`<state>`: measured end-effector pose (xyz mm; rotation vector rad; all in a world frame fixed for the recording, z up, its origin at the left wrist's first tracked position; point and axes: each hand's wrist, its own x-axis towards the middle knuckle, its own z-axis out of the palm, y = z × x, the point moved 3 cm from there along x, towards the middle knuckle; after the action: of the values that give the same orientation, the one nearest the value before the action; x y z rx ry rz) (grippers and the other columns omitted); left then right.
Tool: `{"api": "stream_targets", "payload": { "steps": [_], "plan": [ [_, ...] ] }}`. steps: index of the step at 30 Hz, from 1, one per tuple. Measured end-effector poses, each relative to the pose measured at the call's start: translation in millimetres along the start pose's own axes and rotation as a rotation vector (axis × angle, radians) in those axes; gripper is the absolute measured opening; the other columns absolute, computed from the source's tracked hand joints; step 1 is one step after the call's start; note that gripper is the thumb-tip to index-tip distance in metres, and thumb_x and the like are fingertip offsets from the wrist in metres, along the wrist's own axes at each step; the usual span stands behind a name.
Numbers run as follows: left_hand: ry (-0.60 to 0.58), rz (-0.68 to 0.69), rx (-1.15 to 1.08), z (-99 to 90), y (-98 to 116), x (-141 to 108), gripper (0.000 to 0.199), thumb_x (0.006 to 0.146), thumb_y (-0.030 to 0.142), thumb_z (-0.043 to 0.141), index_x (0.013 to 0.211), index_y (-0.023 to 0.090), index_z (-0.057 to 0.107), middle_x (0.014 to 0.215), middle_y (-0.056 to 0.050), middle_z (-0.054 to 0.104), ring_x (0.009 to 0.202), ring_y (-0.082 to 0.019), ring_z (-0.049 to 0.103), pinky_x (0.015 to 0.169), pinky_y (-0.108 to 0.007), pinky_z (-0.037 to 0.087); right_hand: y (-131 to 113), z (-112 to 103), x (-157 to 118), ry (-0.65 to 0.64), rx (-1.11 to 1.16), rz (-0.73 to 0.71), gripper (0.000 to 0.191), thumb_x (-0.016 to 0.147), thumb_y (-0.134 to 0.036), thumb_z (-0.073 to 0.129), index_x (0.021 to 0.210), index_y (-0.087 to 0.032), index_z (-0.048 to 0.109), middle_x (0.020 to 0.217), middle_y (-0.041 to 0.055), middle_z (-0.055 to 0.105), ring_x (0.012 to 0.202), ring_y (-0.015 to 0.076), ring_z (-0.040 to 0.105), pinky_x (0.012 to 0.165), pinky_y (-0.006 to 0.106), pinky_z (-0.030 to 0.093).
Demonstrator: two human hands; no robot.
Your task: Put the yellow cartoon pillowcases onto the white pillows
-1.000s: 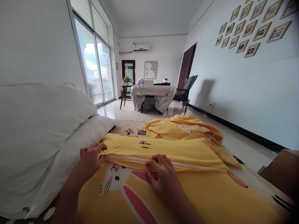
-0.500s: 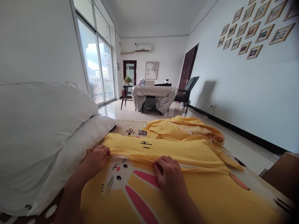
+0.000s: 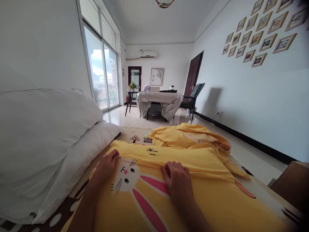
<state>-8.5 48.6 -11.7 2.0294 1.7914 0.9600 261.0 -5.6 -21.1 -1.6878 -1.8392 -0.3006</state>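
The yellow rabbit-print cloth (image 3: pixel 205 196) lies spread over the patterned sheet (image 3: pixel 127 132), its folded edge (image 3: pixel 142 161) running crosswise between both hands. The left hand (image 3: pixel 106 166) pinches the edge near the rabbit's whiskers; the right hand (image 3: pixel 178 180) bears on it farther along, its fingers curled, grip indeterminable, this spacing probably keeping the edge straight. White pillows (image 3: pixel 45 138) sit left, clear of the printed panel.

Open air lies above the yellow cover (image 3: pixel 210 193); 2 pillows (image 3: pixel 48 135) block left.
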Motion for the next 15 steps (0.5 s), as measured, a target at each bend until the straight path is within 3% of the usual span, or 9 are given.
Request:
{"api": "stream_targets", "payload": {
  "steps": [5,9,15],
  "plan": [
    [0.041,0.035,-0.078,1.3,0,-1,0.022,0.087,0.035,0.033,0.075,0.022,0.045,0.071,0.000,0.058,0.069,-0.017,0.053,0.068,-0.029,0.040,8,3,1,-0.023,-0.012,0.028,0.021,0.091,-0.027,0.049,0.073,-0.019,0.056,0.076,0.0038,0.064,0.079,0.0218,0.056,0.075,0.034,0.032],
    [0.029,0.082,-0.126,-0.4,-6,-2,0.023,0.087,0.037,0.033,0.076,0.022,0.046,0.071,0.001,0.057,0.070,-0.017,0.054,0.069,-0.029,0.041,21,1,5,-0.094,0.117,-0.036,0.022,0.090,-0.031,0.047,0.073,-0.019,0.053,0.074,0.0034,0.062,0.074,0.0192,0.056,0.071,0.031,0.036],
    [0.025,0.109,-0.121,0.5,-11,0,0.015,0.087,0.030,0.032,0.080,0.022,0.044,0.074,0.001,0.055,0.073,-0.016,0.053,0.069,-0.028,0.041,63,-24,0,-0.216,0.231,-0.114,0.026,0.091,-0.036,0.044,0.072,-0.019,0.051,0.077,0.0036,0.060,0.073,0.0178,0.054,0.070,0.030,0.041]
  ]
}}
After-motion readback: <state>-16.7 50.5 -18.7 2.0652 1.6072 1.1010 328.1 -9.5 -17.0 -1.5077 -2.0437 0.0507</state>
